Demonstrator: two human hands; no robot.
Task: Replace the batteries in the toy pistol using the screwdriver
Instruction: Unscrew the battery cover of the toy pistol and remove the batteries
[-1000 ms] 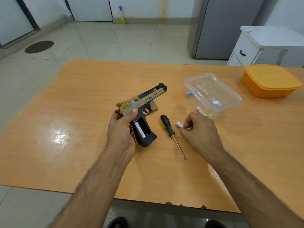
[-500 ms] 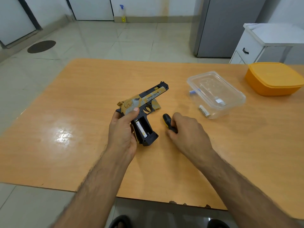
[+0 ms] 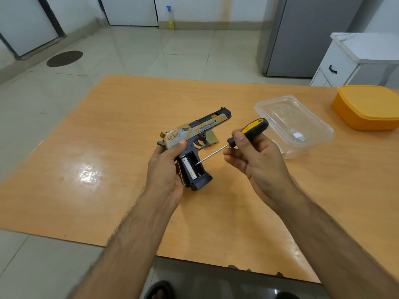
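Gripping the toy pistol, left hand; right hand holds screwdriver.

One toy pistol, one screwdriver, two containers.

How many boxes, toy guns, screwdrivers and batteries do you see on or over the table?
Boxes: 2, a clear box and an orange box
Toy guns: 1, the toy pistol
Screwdrivers: 1, the screwdriver
Batteries: 1 plainly seen, the battery in the grip
Total: 5
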